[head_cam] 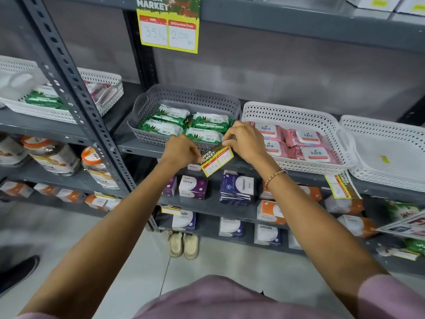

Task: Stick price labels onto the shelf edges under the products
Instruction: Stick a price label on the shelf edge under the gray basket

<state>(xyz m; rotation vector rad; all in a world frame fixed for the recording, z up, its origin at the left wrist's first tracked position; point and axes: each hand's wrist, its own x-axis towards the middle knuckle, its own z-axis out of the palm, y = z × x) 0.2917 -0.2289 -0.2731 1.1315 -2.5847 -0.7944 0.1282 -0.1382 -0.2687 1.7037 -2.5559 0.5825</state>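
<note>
Both hands' fingers (226, 142) pinch the price label (217, 161) against the shelf edge (142, 150).

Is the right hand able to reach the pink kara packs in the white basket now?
Probably yes: the right hand is beside the white basket, open-topped, but it holds the price label.

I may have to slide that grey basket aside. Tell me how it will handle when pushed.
The grey basket is perforated plastic, so probably light and slightly flexible. It holds only four flat green packs, so it should slide easily on the smooth metal shelf. Low and wide, it seems unlikely to tip.
</note>
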